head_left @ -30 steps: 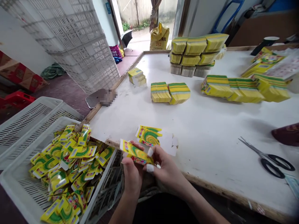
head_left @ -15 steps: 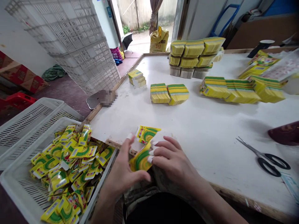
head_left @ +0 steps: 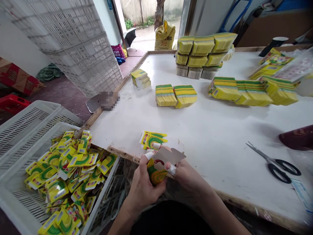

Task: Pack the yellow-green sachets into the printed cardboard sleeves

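Note:
My left hand is closed around a small yellow and green carton at the table's front edge. My right hand pinches the same carton near its grey inner flap, which stands unfolded. White coverings wrap several of my fingertips. Just beyond my hands, flat yellow and green cartons lie on the white table. Below on the left, a white plastic crate holds a heap of similar cartons. My fingers hide part of the held carton.
Bundled flat cartons stand in the table's middle, in a row at right and stacked at the back. Black-handled scissors and a dark red object lie right. Tall white crates stand left.
My left hand, open beside the carton before, has closed around it. My right hand has shifted its grip, and the grey flap now shows above the carton.

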